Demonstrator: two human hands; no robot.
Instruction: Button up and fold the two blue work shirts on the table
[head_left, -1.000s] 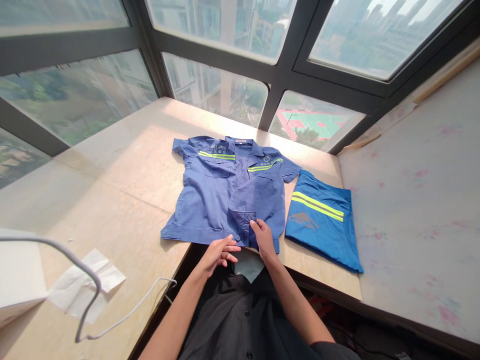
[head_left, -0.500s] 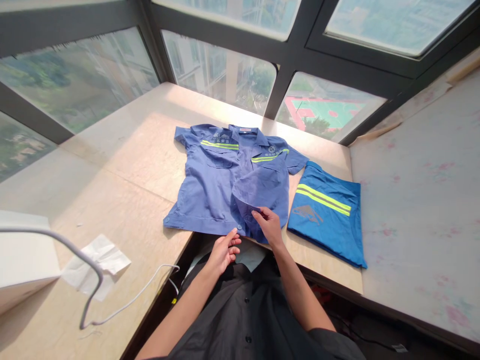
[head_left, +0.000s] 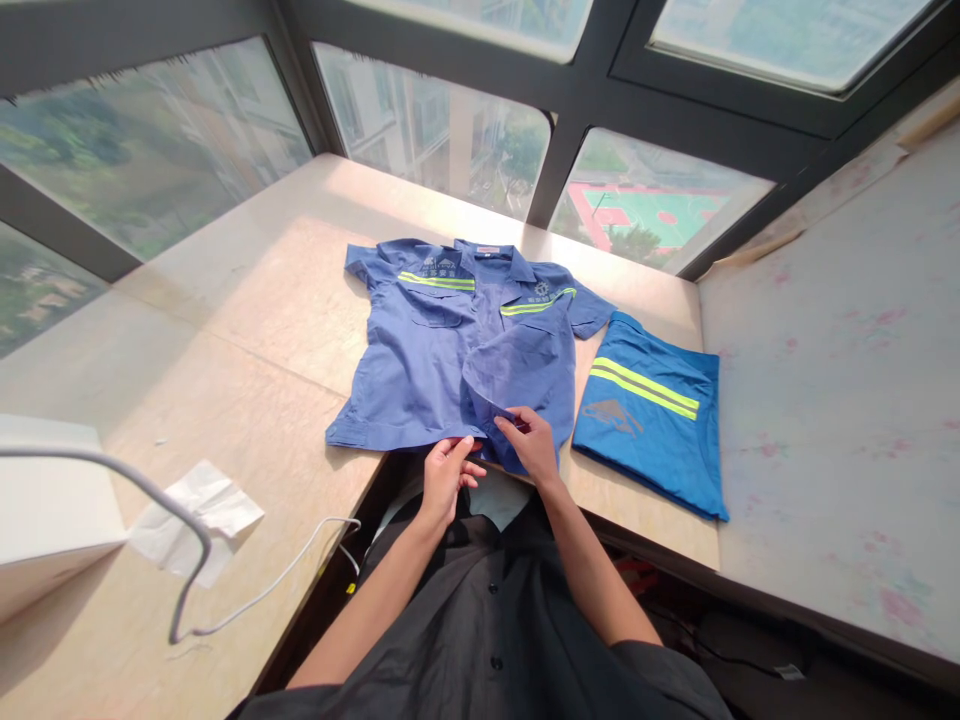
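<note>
A short-sleeved blue work shirt [head_left: 420,375] with yellow-green reflective stripes lies spread face up, its collar toward the window. Its front is open near the hem. My left hand [head_left: 448,480] pinches the bottom edge of the left-side panel between thumb and finger. The other front panel's lower corner is lifted a little, and my right hand [head_left: 531,440] grips it by the edge. Beside the shirt, on the right, a folded brighter blue garment [head_left: 649,425] with similar stripes and a grey print lies flat.
The pale ledge [head_left: 247,370] runs beneath dark-framed windows. At left are a white box [head_left: 56,500], a crumpled tissue [head_left: 202,510], and a grey-white cable [head_left: 277,585]. A floral-papered wall [head_left: 832,420] bounds the right side.
My left hand has closed its thumb and finger on the shirt's hem and raised it slightly. My right hand has shifted a little left with the panel edge still in it.
</note>
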